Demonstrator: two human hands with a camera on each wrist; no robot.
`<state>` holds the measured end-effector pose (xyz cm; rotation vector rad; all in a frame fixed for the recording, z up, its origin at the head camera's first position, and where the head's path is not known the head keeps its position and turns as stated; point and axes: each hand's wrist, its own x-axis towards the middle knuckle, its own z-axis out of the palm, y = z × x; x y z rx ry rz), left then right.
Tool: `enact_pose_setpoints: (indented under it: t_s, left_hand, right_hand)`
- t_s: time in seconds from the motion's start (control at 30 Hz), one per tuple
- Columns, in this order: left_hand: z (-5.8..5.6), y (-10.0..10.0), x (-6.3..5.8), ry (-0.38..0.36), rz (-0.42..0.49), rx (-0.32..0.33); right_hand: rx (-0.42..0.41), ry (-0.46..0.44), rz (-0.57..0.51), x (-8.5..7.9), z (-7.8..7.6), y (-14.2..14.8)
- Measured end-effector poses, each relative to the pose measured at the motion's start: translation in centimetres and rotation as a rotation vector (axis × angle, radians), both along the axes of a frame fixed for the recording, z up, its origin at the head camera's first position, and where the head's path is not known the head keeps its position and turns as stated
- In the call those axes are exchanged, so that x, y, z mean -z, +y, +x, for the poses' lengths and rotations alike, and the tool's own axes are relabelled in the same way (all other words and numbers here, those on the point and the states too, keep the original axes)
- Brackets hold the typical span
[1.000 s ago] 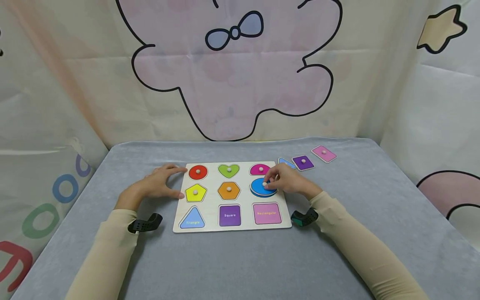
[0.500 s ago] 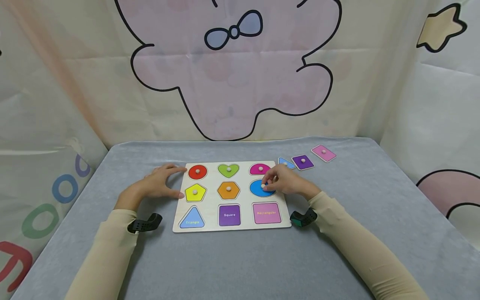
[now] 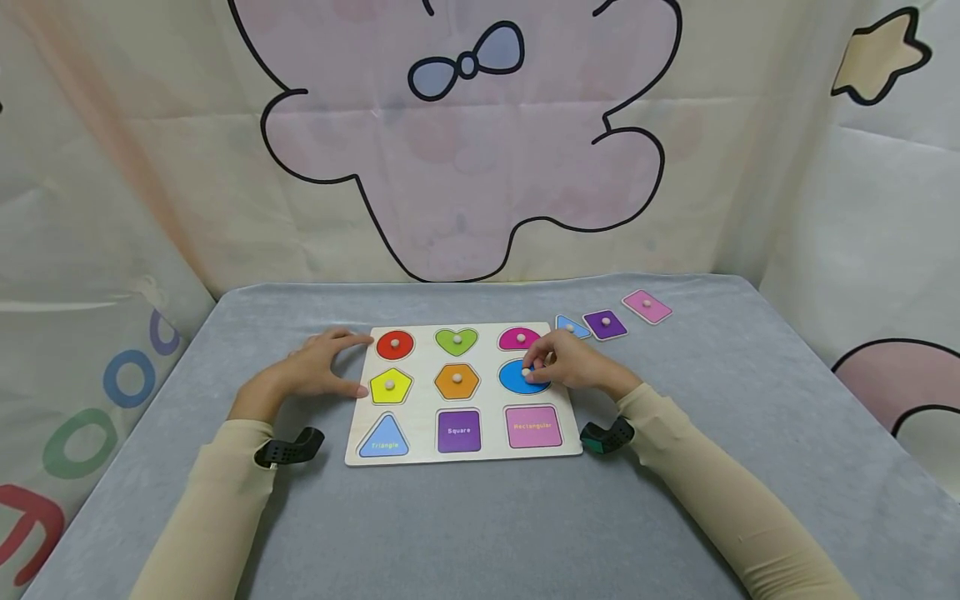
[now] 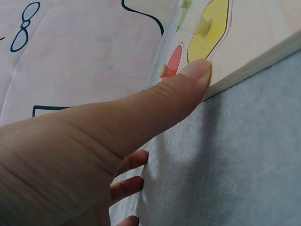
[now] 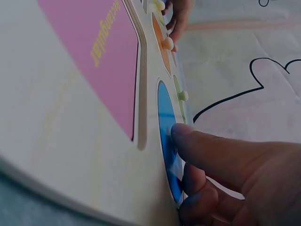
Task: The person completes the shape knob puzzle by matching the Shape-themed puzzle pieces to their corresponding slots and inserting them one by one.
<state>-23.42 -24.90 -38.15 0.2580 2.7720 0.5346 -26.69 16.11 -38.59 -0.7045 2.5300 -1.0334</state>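
A wooden peg puzzle board [image 3: 420, 425] lies flat on the table. My right hand [image 3: 573, 360] pinches the knob of the blue oval puzzle piece [image 3: 516, 379], which sits flush in its recess at the board's right side. In the right wrist view, thumb and fingers close over that knob and hide it. At the board's left side, my left hand [image 3: 311, 369] rests spread, its thumb on the edge beside the yellow pentagon piece [image 3: 386, 388] and its index finger at the upper corner. The left wrist view shows the thumb [image 4: 188, 84] lying on that edge.
Behind the right hand lie a blue triangle piece [image 3: 570, 326], a purple square piece [image 3: 605, 325] and a pink rectangle piece [image 3: 647, 307]. Red, green, magenta and orange [image 3: 457, 385] pieces sit in the board; its front row shows printed recesses. A cartoon curtain [image 3: 465, 167] hangs behind.
The blue oval piece went from lying raised and offset over its recess to flush in it, the right hand shifting slightly with it. The left hand stays put.
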Motion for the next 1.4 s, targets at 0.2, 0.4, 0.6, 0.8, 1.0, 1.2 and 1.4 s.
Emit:
enact_pose_setpoints:
  t_s: [0.2,0.4,0.6,0.8,1.0,1.2,1.4]
  left_hand:
    - [0.0,0.0,0.0,0.002,0.003,0.001]
    - [0.0,0.0,0.0,0.006,0.008,0.008]
    - [0.0,0.0,0.0,-0.003,0.011,-0.001]
    - [0.0,0.0,0.1,-0.003,0.006,-0.004]
    - [0.0,-0.1,0.1,0.007,0.003,-0.002]
    - [-0.1,-0.1,0.0,0.001,0.001,-0.009]
    - [-0.1,-0.1,0.1,0.004,0.010,-0.001]
  right_hand:
    - [-0.019,0.002,-0.009,0.0,-0.1,0.1]
    - [-0.033,-0.011,-0.025,-0.1,-0.4,0.4]
    - [-0.002,-0.002,-0.025,-0.3,-0.7,0.9]
    - [0.098,0.029,-0.002,-0.6,-1.3,2.0]
    - [0.187,0.051,-0.022,-0.6,-2.2,3.2]
    - [0.239,0.076,-0.066,-0.2,-3.0,4.2]
    - [0.289,0.104,-0.071,0.2,-3.3,4.9]
